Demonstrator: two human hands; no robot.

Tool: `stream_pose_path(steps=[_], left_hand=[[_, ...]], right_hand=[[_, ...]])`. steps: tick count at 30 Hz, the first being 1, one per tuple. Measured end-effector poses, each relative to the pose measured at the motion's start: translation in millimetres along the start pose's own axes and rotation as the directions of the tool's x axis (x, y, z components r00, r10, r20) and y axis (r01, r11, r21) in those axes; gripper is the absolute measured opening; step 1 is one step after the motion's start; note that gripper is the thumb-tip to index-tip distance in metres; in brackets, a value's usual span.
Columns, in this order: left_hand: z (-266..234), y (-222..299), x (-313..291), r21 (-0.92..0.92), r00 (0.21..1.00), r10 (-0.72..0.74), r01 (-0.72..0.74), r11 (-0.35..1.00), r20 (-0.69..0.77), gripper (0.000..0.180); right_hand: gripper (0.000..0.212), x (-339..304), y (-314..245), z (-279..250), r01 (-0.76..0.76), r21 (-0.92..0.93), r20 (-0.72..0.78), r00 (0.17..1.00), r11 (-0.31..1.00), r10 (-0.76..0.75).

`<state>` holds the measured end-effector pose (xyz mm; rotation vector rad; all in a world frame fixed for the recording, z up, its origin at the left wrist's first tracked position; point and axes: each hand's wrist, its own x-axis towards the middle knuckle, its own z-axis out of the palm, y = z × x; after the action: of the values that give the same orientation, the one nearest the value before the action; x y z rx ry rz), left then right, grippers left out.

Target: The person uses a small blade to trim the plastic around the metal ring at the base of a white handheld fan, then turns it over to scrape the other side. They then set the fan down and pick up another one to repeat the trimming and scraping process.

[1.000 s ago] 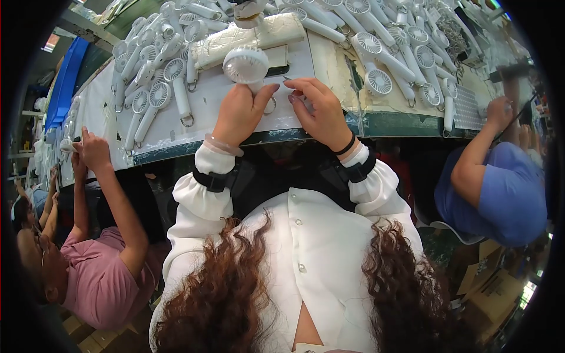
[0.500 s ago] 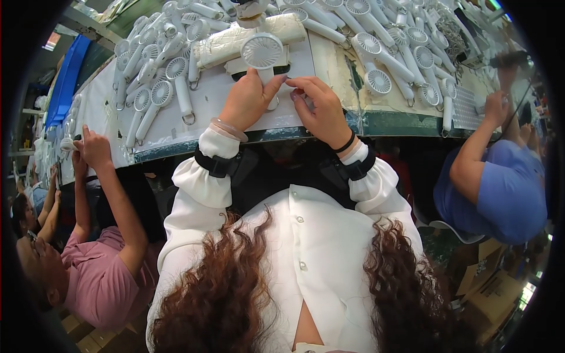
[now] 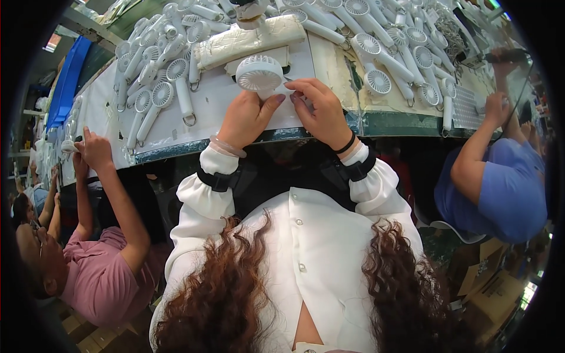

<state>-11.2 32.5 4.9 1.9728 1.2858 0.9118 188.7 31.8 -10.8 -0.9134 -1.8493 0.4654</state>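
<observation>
A white handheld fan [image 3: 259, 72] is in my left hand [image 3: 244, 119], whose fingers close round its handle below the round head. Tilted, the fan's head shows its slotted rim and part of the grille. Just to the right of the handle is my right hand [image 3: 322, 112], with thumb and fingers bent toward each other in a pinch. Something thin and dark shows near its fingertips, too small to name. My left hand hides most of the handle.
Piles of white handheld fans [image 3: 162, 94] lie at the left and more fans [image 3: 376, 81] at the right. A wrapped white pad [image 3: 253, 44] lies behind my hands. The table's green front edge [image 3: 400, 125] runs before me. Co-workers sit on both sides; cardboard boxes [image 3: 494, 300] stand lower right.
The fan's head has tipped and come a little lower and to the left, its rim now showing. My left hand has turned with it; my right hand stays almost in place.
</observation>
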Motion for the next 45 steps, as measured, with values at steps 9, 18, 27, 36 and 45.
stream_pose_path(steps=[9, 18, 27, 36, 45], left_hand=[[-5.8, -7.2, -6.0, -0.177, 0.989, 0.122, -0.135, 0.975, -0.081, 0.030], [-9.9, 0.5, -19.5, -0.546, 0.975, -0.197, 0.223, 0.808, 0.106, 0.025], [-2.0, 15.9, -32.9, -0.521, 0.985, 0.116, -0.167, 0.837, -0.128, 0.030], [16.0, 15.5, -37.6, -0.311, 0.951, 0.264, -0.304, 0.901, -0.164, 0.038], [-10.8, 20.6, -35.8, -0.814, 0.921, -0.106, 0.383, 0.437, 0.376, 0.042]], right_hand=[[0.030, -0.9, -2.0, 0.3, 0.023, -0.004, -0.010, 1.000, 1.000, -0.023], [0.027, -1.1, -1.6, -0.5, 0.065, -0.026, -0.024, 0.998, 0.998, -0.066], [0.026, 1.0, -19.2, -5.9, -0.372, 0.521, 0.128, 0.924, 0.769, 0.360], [0.027, -0.7, -9.8, -0.4, -0.498, 0.763, 0.318, 0.844, 0.412, 0.433], [0.025, -1.5, -6.4, -0.7, -0.431, 0.843, 0.313, 0.881, 0.324, 0.356]])
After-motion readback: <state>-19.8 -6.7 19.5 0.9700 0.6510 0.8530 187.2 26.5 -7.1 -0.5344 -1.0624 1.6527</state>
